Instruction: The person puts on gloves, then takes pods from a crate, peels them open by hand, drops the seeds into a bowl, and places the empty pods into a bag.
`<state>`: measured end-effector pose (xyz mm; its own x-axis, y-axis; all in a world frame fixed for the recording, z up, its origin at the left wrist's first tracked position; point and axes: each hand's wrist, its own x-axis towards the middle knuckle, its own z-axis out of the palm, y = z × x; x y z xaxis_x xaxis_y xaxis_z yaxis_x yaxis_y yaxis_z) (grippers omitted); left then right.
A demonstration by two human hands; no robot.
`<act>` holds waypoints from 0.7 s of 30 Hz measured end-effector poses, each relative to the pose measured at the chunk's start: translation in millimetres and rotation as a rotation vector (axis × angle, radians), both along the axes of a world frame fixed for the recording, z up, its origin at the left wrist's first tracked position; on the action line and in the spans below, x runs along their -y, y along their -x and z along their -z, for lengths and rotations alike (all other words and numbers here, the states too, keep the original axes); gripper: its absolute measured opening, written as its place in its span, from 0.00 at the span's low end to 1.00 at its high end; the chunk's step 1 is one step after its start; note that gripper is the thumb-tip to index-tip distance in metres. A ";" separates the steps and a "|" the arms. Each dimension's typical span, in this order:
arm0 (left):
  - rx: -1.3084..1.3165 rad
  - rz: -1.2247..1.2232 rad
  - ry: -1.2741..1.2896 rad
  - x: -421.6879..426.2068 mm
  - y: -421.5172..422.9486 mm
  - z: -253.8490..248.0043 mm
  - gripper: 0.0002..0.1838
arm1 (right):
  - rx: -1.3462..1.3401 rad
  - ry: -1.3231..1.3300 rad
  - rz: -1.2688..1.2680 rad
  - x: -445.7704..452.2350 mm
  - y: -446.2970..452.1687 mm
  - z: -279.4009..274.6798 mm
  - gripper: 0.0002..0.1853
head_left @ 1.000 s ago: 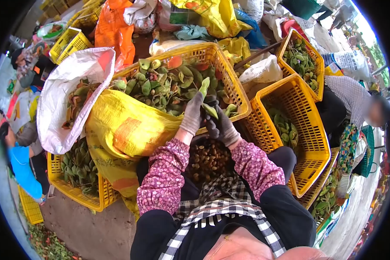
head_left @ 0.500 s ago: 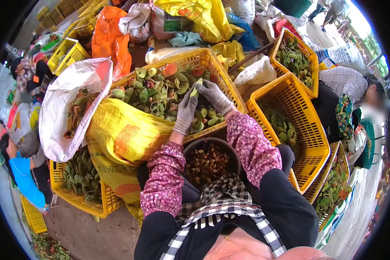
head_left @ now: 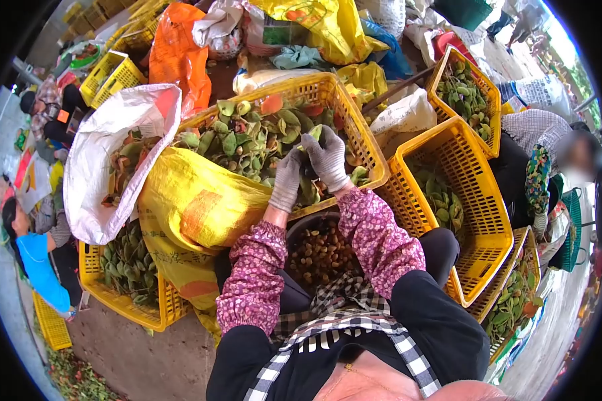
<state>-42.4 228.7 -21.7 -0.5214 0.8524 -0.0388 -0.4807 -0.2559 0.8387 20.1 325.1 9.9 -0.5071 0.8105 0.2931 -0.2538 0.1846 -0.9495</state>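
Closer together now, right hand pinches a pale green pod in its fingers; grip of left hand unclear.

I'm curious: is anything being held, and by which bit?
A green pod. The left hand seems to pinch its side. The right hand is at its lower end; I can't tell if it grips.

Printed characters on yellow sack, none legible
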 end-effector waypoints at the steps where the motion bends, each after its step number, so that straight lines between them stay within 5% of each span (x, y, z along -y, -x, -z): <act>1: -0.028 -0.022 -0.003 -1.5 -0.5 -6.2 0.22 | 0.012 0.014 -0.048 -2.4 -5.2 -2.4 0.10; 4: -0.009 -0.075 0.036 -4.9 -10.2 -17.5 0.30 | -0.102 0.100 -0.223 -2.9 -22.3 -5.2 0.12; 5: 0.054 -0.096 0.073 -6.6 -11.2 -20.9 0.34 | -0.008 -0.120 -0.275 -5.0 -33.8 -6.6 0.15; 7: 0.000 -0.111 0.240 -5.7 -7.0 -23.3 0.40 | 0.035 -0.147 -0.347 -2.7 -46.9 -1.5 0.22; 10: 0.004 -0.181 0.283 -15.3 -12.6 -12.5 0.34 | 0.156 -0.148 -0.409 -9.0 -64.6 3.9 0.31; 11: -0.073 -0.266 0.350 -18.1 -15.3 -6.8 0.27 | 0.273 -0.240 -0.339 -12.9 -68.8 5.5 0.33; 14: -0.628 -0.273 0.679 -9.0 -10.6 -13.9 0.26 | 0.618 -0.345 -0.151 -6.1 -77.2 -28.0 0.36; 18: -0.967 -0.398 0.451 -5.9 -14.8 -16.0 0.23 | 0.938 -0.413 -0.180 -8.5 -66.9 -37.2 0.36; 21: -1.082 -0.282 0.489 -3.8 -20.7 -20.8 0.21 | 1.089 -0.398 -0.218 -13.9 -51.2 -26.3 0.26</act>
